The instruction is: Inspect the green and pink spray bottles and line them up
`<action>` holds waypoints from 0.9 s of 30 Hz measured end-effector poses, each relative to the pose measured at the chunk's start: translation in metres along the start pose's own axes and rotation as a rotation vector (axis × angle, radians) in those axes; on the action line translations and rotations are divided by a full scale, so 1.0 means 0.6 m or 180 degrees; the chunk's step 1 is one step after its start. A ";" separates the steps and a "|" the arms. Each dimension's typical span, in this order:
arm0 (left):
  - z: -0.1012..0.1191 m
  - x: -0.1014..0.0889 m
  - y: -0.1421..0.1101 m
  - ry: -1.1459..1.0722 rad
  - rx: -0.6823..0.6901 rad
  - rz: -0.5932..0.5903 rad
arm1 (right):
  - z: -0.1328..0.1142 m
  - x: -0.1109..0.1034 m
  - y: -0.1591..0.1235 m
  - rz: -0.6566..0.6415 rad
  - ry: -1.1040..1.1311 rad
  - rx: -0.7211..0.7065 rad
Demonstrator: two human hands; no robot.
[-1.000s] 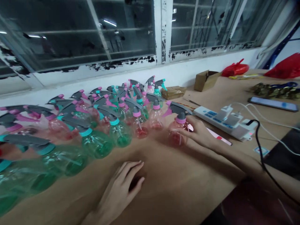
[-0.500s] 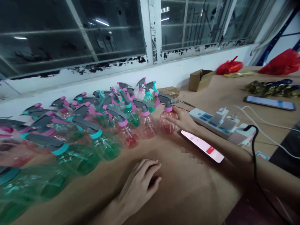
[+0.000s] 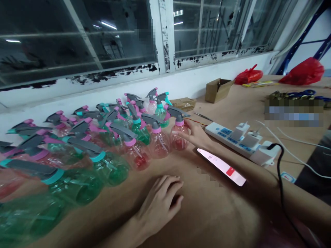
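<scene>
My right hand [image 3: 194, 135] is wrapped around the round body of a pink spray bottle [image 3: 180, 139], its thumb across the front. That bottle stands upright on the table at the right end of a crowd of spray bottles, with a pink collar and grey trigger head. Beside it stands another pink spray bottle [image 3: 159, 142]. My left hand [image 3: 162, 199] rests on the brown tabletop with loosely curved fingers apart and nothing in it. A green spray bottle [image 3: 111, 168] is to its upper left. Beneath my right forearm lies a phone [image 3: 222, 167] with a lit screen.
A white power strip [image 3: 227, 137] with plugged-in chargers and cables lies right of my right hand. Farther back are an open cardboard box [image 3: 218, 90], tweezers [image 3: 203, 116] and red plastic bags [image 3: 302, 71]. A windowed wall [image 3: 191, 77] borders the table's far side.
The view has turned slightly, so the bottles appear farther left. My left hand has shifted a little rightward over the table. My right hand keeps its hold on the pink spray bottle.
</scene>
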State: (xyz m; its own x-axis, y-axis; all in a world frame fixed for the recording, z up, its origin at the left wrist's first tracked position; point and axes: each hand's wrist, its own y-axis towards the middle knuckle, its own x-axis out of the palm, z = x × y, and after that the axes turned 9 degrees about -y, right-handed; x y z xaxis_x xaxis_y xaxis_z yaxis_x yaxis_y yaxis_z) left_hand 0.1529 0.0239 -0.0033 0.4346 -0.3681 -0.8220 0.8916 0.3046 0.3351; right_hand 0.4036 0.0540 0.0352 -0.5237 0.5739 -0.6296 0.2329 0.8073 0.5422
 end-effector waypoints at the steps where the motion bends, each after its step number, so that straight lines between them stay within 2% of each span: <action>1: 0.000 0.000 0.000 0.0015 0.0002 0.0007 | -0.002 -0.004 -0.006 0.0016 0.0015 0.0057; 4: 0.001 0.000 -0.003 0.0057 0.0020 0.0039 | -0.013 -0.023 -0.039 0.0082 0.0033 0.0256; 8: 0.002 -0.005 -0.017 0.0124 -0.0020 0.0092 | -0.046 -0.045 -0.111 0.0013 -0.0002 0.0463; 12: 0.004 -0.018 -0.049 0.0344 -0.0103 0.0131 | -0.101 -0.040 -0.167 -0.0532 -0.0025 0.0280; 16: 0.005 -0.038 -0.107 0.0708 -0.0229 0.0194 | -0.170 0.000 -0.182 -0.1105 0.0214 -0.0384; 18: 0.007 -0.052 -0.147 0.0914 -0.0345 0.0239 | -0.206 0.028 -0.183 -0.1371 0.0435 -0.0566; 21: 0.013 -0.080 -0.218 0.1148 -0.0628 0.0309 | -0.261 0.075 -0.187 -0.1768 0.0597 -0.0756; 27: 0.034 -0.145 -0.379 0.1265 -0.1353 0.0576 | -0.373 0.169 -0.209 -0.2079 0.0857 -0.1367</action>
State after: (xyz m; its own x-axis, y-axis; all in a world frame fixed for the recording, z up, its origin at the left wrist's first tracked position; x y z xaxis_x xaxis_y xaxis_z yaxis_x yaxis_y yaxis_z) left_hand -0.0852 -0.0315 0.0014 0.4209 0.0534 -0.9055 0.6437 0.6858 0.3396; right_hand 0.1382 -0.0198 0.0277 -0.6362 -0.0895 -0.7663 -0.4913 0.8129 0.3129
